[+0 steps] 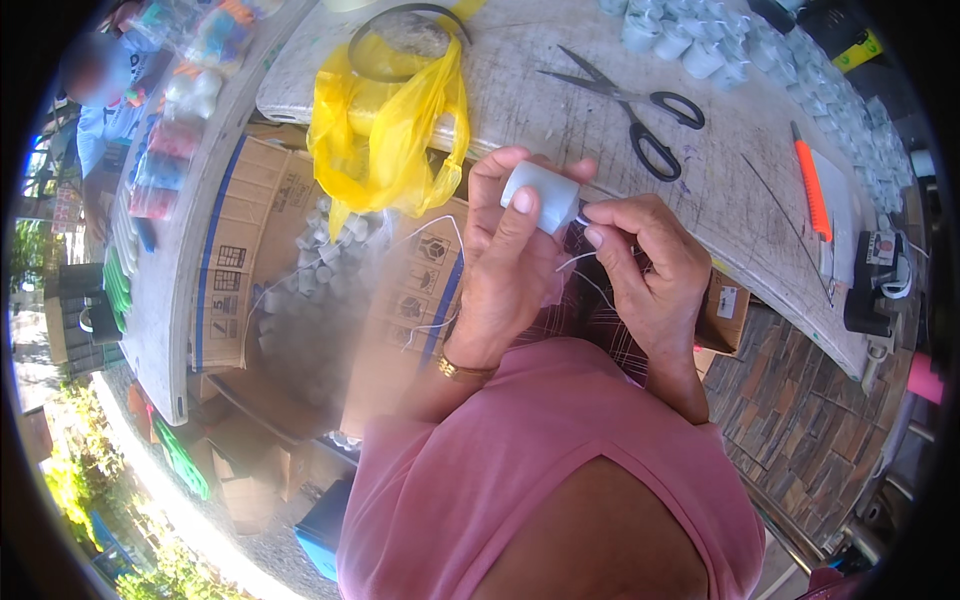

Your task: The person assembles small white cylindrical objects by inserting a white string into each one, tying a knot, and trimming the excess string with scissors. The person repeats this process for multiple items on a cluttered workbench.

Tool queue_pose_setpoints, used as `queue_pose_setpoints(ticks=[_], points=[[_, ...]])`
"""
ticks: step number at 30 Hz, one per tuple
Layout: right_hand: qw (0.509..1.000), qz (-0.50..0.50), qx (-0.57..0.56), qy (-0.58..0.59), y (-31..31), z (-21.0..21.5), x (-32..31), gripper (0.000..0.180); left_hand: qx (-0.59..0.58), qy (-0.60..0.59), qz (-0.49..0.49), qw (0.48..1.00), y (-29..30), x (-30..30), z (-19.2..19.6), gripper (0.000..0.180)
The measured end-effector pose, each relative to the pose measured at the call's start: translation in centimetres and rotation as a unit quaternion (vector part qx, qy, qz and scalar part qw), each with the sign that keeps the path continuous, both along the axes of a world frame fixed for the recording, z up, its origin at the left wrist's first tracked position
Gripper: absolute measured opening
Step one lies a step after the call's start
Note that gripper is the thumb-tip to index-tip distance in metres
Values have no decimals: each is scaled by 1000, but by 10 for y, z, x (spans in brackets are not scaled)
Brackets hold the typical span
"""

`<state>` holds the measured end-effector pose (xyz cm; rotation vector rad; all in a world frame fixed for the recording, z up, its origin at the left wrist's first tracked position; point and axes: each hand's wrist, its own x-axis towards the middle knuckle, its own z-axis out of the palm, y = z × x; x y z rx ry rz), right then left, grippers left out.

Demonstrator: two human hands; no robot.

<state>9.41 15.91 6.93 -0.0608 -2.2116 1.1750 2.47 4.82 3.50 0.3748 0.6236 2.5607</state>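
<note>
My left hand (pixel 500 255) is closed around a small pale blue-white plastic cylinder (pixel 545 190), tilted, with its thumb laid along the side. Close against the lower right end of the cylinder, my right hand (pixel 660 260) pinches a thin white cord (pixel 578 259) between thumb and forefinger. A small dark and white bit shows at those fingertips, too small to name. More of the cord loops down to the left across the open box. Beyond both hands, black-handled scissors (pixel 628 112) lie spread on the table.
A yellow plastic bag (pixel 390 125) hangs over the edge of the worn table (pixel 540 110). Below left, a cardboard box (pixel 225 260) holds many pale cylinders (pixel 325 255). Similar pieces (pixel 690 45) crowd the far right, near an orange cutter (pixel 812 190). Another person (pixel 105 110) is at far left.
</note>
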Motion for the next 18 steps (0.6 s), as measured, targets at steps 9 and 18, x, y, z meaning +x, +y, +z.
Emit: queue_pose_setpoints(ticks=[9, 18], points=[[988, 43, -137, -48, 8, -10, -2, 12, 4, -15, 3, 1000, 5, -3, -1, 35], [976, 29, -197, -83, 10, -15, 5, 8, -24, 31, 9, 999, 9, 0, -1, 42]])
